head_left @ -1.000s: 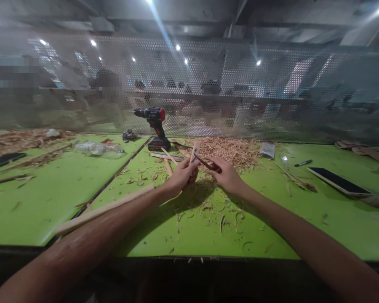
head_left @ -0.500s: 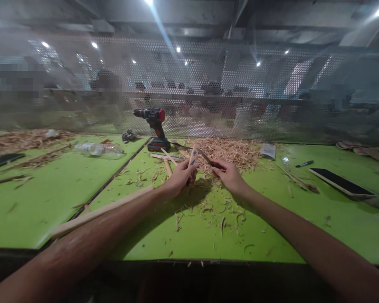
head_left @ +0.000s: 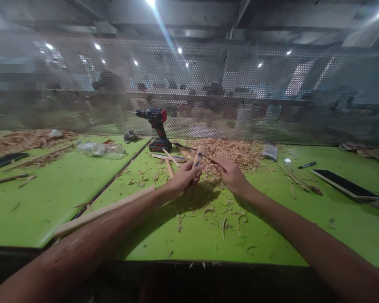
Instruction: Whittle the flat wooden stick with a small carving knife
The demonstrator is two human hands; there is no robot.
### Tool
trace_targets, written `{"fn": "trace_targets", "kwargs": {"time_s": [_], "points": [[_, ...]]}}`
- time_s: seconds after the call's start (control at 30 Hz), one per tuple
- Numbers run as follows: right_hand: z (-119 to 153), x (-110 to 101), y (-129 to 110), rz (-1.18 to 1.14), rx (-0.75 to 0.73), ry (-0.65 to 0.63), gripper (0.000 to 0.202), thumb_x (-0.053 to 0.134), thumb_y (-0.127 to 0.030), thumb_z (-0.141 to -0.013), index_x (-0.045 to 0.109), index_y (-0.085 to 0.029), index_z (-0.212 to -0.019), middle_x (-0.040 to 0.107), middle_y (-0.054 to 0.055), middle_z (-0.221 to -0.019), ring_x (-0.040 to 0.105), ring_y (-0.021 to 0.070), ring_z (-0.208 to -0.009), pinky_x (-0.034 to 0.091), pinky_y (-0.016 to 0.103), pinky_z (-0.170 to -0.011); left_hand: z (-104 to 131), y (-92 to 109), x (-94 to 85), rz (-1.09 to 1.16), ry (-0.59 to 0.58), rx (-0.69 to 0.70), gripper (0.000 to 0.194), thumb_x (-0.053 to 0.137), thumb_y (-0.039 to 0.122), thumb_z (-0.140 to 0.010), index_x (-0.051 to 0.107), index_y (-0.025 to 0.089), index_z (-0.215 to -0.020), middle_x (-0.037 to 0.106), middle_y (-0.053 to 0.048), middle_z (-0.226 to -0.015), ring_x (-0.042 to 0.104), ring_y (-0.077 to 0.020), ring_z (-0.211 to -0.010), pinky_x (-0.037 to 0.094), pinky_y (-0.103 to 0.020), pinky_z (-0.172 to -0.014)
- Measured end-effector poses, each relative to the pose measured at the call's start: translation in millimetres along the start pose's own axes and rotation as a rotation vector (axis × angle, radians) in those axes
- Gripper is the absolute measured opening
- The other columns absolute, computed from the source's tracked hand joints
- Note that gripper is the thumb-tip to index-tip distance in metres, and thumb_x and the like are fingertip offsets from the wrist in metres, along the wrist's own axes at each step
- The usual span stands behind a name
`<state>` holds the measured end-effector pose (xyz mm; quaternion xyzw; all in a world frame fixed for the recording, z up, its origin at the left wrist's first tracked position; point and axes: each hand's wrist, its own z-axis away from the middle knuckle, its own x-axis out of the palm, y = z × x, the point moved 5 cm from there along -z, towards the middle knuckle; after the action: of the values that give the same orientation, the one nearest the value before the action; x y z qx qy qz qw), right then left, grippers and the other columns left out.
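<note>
from the head camera i saw my left hand (head_left: 185,176) curled tight around a short wooden stick (head_left: 198,155), which stood tilted up and away from me with blue marks on its face. my right hand (head_left: 231,174) was closed on the handle of a thin dark blade (head_left: 208,158), whose tip touched the stick near its top end. both hands were held over the middle of the green table (head_left: 50,193), just in front of a heap of wood shavings (head_left: 232,150), with loose curls scattered on the surface beneath my wrists. a long wooden strip (head_left: 104,210) lay along the table under my left forearm. a few more thin sticks (head_left: 169,159) lay just beyond my left hand. behind them a red and black cordless drill (head_left: 155,122) stood upright by the perforated screen (head_left: 271,84). a clear plastic bottle (head_left: 101,149) lay on its side further left. to the right, well apart from my hands, lay a marker pen (head_left: 306,165) and a flat dark slab (head_left: 344,184).
</note>
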<state>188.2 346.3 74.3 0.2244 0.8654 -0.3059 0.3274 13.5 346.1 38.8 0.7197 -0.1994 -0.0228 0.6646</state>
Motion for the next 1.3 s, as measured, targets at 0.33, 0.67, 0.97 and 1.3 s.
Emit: {"fn": "trace_targets", "kwargs": {"time_s": [0.33,0.67,0.97,1.3], "points": [[8,3,-12,0.322,-0.061,-0.105,0.045,0.042,-0.030,-0.111,0.067,-0.019,-0.148,0.074,0.014,-0.118,0.065,0.0217,-0.080,0.048,0.031,-0.064,1,0,-4.4,-0.147,0.049,0.061,0.047,0.077,0.056,-0.087,0.045,0.023,-0.081,0.036,0.011,-0.054,0.030,-0.0047,-0.041,0.020,-0.020,-0.041],[11,3,-31,0.662,-0.017,-0.135,0.051,0.037,-0.014,-0.105,0.067,-0.019,-0.147,0.076,0.011,-0.107,0.055,0.0176,-0.064,0.031,0.032,-0.055,0,9,-12.6,-0.404,0.189,0.132,0.054,0.076,0.063,-0.085,0.045,0.022,-0.068,0.041,0.008,-0.050,0.032,-0.0067,-0.043,0.021,-0.023,-0.043],[14,7,-39,0.605,0.081,-0.129,0.049,0.034,-0.016,-0.106,0.069,-0.014,-0.140,0.076,0.015,-0.110,0.056,0.0201,-0.064,0.031,0.034,-0.054,2,14,-14.2,-0.412,0.229,0.132,0.055,0.080,0.062,-0.081,0.046,0.022,-0.064,0.038,0.007,-0.050,0.029,-0.0077,-0.045,0.017,-0.025,-0.043],[6,-3,-30,0.592,0.006,-0.190,0.048,0.039,-0.014,-0.104,0.071,-0.016,-0.139,0.076,0.013,-0.108,0.051,0.0160,-0.058,0.029,0.029,-0.050,-4,18,-12.3,-0.472,0.139,0.197,0.045,0.075,0.053,-0.087,0.050,0.022,-0.067,0.040,0.006,-0.053,0.034,-0.0091,-0.048,0.022,-0.024,-0.046]]}}
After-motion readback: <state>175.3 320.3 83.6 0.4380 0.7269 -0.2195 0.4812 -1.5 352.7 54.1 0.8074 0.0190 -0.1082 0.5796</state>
